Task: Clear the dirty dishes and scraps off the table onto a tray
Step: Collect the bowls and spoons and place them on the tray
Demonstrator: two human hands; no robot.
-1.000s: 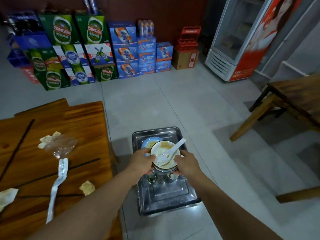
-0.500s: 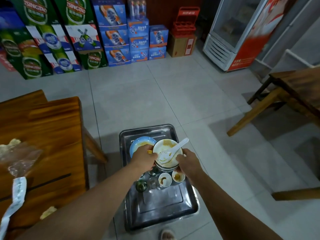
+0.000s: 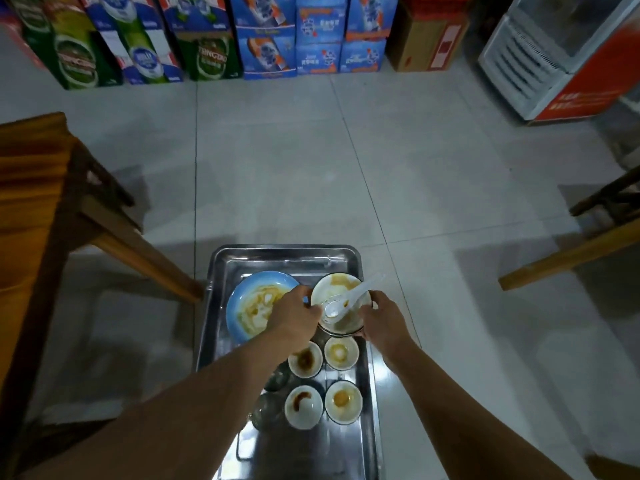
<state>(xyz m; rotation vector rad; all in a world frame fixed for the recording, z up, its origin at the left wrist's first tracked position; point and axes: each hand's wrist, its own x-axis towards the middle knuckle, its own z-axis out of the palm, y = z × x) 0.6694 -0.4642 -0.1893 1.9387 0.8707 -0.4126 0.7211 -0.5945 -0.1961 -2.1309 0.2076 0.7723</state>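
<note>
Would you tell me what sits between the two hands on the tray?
In the head view, the left hand and right hand flank a stained white bowl holding a white spoon.

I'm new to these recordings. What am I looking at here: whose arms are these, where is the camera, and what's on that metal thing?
There is no machine here: a person wears a wide-angle camera on the head, looking forward and down, so the two bare arms are their own. The left hand and right hand grip opposite sides of a dirty white bowl, or perhaps a stack of bowls, with a white spoon lying in it, at the far end of a steel tray. Whether it already rests on the tray is unclear. Beside it lies a smeared blue plate; nearer are four small sauce dishes and some glasses. A wooden table is at the left, drink cartons behind.
</note>
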